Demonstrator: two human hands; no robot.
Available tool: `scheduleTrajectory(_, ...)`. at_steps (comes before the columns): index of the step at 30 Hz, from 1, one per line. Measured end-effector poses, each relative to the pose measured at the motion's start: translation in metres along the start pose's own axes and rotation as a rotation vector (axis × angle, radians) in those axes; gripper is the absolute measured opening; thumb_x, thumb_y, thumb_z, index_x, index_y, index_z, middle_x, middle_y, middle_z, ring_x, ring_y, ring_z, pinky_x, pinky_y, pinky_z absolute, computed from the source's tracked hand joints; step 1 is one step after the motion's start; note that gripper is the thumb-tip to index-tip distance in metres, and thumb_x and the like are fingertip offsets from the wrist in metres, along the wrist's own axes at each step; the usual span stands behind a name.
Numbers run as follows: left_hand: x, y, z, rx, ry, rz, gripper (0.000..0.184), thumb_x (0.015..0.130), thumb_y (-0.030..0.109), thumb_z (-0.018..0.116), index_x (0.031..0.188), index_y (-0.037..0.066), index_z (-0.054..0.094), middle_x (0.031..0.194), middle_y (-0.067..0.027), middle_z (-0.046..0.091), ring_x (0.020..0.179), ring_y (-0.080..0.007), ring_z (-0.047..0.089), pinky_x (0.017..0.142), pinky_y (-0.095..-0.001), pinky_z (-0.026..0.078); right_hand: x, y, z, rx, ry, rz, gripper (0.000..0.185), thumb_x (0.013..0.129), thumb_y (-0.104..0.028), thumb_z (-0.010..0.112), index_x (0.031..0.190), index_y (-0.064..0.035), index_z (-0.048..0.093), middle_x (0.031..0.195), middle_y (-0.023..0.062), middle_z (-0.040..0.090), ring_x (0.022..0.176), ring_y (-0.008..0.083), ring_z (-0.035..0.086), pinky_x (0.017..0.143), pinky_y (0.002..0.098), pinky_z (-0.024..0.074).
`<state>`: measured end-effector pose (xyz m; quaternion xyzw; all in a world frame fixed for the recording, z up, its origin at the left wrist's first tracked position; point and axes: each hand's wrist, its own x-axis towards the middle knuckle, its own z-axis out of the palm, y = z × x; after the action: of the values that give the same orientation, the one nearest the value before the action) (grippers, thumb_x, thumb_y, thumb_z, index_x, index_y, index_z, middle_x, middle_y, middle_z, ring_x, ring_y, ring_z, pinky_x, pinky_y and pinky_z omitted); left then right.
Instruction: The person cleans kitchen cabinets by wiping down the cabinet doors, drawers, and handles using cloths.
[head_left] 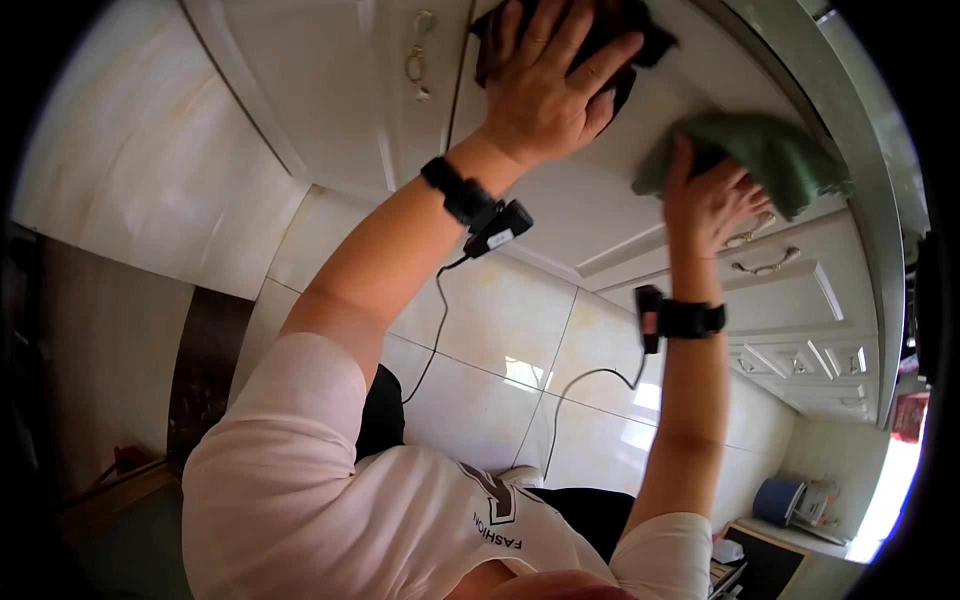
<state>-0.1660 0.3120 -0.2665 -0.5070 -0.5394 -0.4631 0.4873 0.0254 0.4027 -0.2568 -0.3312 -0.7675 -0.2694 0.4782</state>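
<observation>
My left hand lies flat with its fingers spread, pressing a dark cloth against a cream cabinet door. To its right, my right hand is at a green cloth, thumb up and fingers bent against the fabric. Motion blurs this cloth and the fingertips a little. It hangs in front of the cabinet fronts, below the counter edge. Each wrist wears a black strap carrying a small box with a cable.
Another cabinet door with an ornate handle is at the left. Several drawers with curved handles run down the right, under the counter edge. Glossy floor tiles lie below. A blue round container stands at the lower right.
</observation>
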Motion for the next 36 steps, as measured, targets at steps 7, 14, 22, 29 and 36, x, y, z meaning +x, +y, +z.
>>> scheduleTrajectory(7, -0.128, -0.047, -0.013, 0.004, -0.424, 0.408, 0.047, 0.077, 0.041, 0.064, 0.122, 0.033, 0.056, 0.138, 0.0061, 0.048, 0.132, -0.0193, 0.039, 0.107, -0.0447, 0.024, -0.004, -0.001, 0.020, 0.016, 0.098, -0.423, 0.044, 0.076, -0.043, 0.068, 0.106, -0.0097, 0.068, 0.126, 0.0204, 0.056, 0.123, 0.0439, 0.044, 0.108, 0.0602, 0.0233)
scheduleTrajectory(14, -0.184, -0.127, -0.042, 0.102, -0.373, 0.299, 0.042, 0.081, 0.049, 0.059, 0.119, 0.030, 0.057, 0.145, 0.0035, 0.041, 0.138, -0.0228, 0.025, 0.110, -0.0477, 0.020, -0.014, 0.015, 0.029, -0.146, 0.126, -0.622, 0.064, 0.073, -0.049, 0.068, 0.126, -0.0181, 0.052, 0.129, 0.0126, 0.046, 0.131, 0.0360, 0.032, 0.103, 0.0597, 0.0301)
scheduleTrajectory(22, -0.234, -0.148, -0.049, 0.145, -0.384, 0.048, 0.043, 0.079, 0.051, 0.058, 0.110, 0.021, 0.058, 0.128, -0.0085, 0.053, 0.124, -0.0336, 0.044, 0.106, -0.0518, 0.024, -0.012, 0.004, 0.023, -0.115, 0.144, -0.555, 0.055, 0.080, -0.046, 0.064, 0.122, -0.0113, 0.058, 0.131, 0.0129, 0.047, 0.123, 0.0417, 0.037, 0.102, 0.0583, 0.0262)
scheduleTrajectory(29, -0.071, -0.149, -0.062, 0.033, -0.045, -0.067, 0.044, 0.074, 0.045, 0.068, 0.105, 0.015, 0.064, 0.123, -0.0114, 0.056, 0.128, -0.0369, 0.040, 0.100, -0.0588, 0.029, -0.011, 0.000, 0.025, -0.082, 0.185, -0.627, 0.052, 0.088, -0.044, 0.055, 0.127, -0.0099, 0.056, 0.134, 0.0099, 0.049, 0.121, 0.0409, 0.043, 0.099, 0.0580, 0.0262)
scheduleTrajectory(36, -0.139, -0.175, -0.066, 0.180, -0.076, -0.097, 0.041, 0.074, 0.047, 0.065, 0.103, 0.019, 0.064, 0.131, -0.0123, 0.051, 0.129, -0.0413, 0.037, 0.101, -0.0594, 0.028, -0.014, -0.001, 0.025, -0.115, 0.199, -0.640, 0.053, 0.090, -0.043, 0.053, 0.123, -0.0021, 0.058, 0.131, 0.0158, 0.050, 0.114, 0.0432, 0.047, 0.095, 0.0599, 0.0290)
